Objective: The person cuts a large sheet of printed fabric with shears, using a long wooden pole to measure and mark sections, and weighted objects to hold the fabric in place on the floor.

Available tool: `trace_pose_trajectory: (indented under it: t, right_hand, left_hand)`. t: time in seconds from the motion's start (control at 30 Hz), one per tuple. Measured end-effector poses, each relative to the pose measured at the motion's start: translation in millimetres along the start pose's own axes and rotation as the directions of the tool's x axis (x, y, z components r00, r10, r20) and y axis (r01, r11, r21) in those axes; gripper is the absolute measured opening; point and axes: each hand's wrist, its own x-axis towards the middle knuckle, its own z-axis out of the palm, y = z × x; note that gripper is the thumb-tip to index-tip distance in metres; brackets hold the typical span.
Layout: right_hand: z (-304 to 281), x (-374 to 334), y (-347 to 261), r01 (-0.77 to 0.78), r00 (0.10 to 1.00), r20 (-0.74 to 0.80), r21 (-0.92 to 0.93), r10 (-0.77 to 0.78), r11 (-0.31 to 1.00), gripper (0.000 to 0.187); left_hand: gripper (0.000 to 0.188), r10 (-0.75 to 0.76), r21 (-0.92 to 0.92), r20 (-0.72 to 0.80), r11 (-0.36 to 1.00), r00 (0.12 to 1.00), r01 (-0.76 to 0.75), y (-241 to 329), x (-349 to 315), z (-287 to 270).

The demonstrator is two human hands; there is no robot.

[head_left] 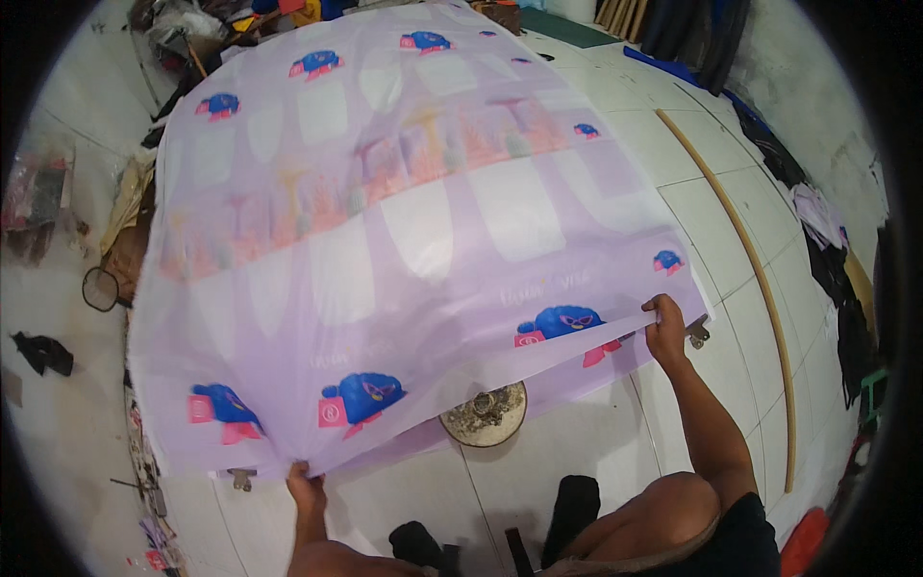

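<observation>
A large lilac printed fabric sheet [341, 288] with blue and pink cartoon figures is spread over the floor in front of me. My left hand [307, 488] pinches its near edge at the lower left, where creases gather toward the fingers. Farther right, my right hand [665, 334] grips the same edge, lifted so that a lower lilac layer shows beneath. Between the hands, a round, stained disc-shaped weight [486, 418] sits on the floor, its far side partly covered by the sheet. A metal clip [240, 478] is left of my left hand; another metal clip [699, 335] is beside my right wrist.
White floor tiles [615, 428] surround the sheet. A long tan pole [748, 236] lies along its right side. Dark cloth [851, 337] is heaped by the right wall, and a round hoop [100, 288] stands at the left. Clutter and a green mat [560, 29] are at the back.
</observation>
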Motion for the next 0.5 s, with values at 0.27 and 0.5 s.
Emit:
trace_pose_trajectory:
  t: [0.27,0.5]
  right_hand:
    - [-9.6,-35.3,0.4,0.072,0.997,-0.023,-0.203,-0.078,0.976,0.024]
    - [37.4,-60.2,23.6,-0.01,0.996,0.079,-0.332,0.038,0.943,0.026]
  left_hand:
    - [0.036,-0.159,-0.179,-0.073,0.973,0.985,0.144,-36.0,17.7,-15.5]
    - [0.052,0.129,-0.189,-0.153,0.969,0.98,-0.158,-11.9,59.9,-32.3]
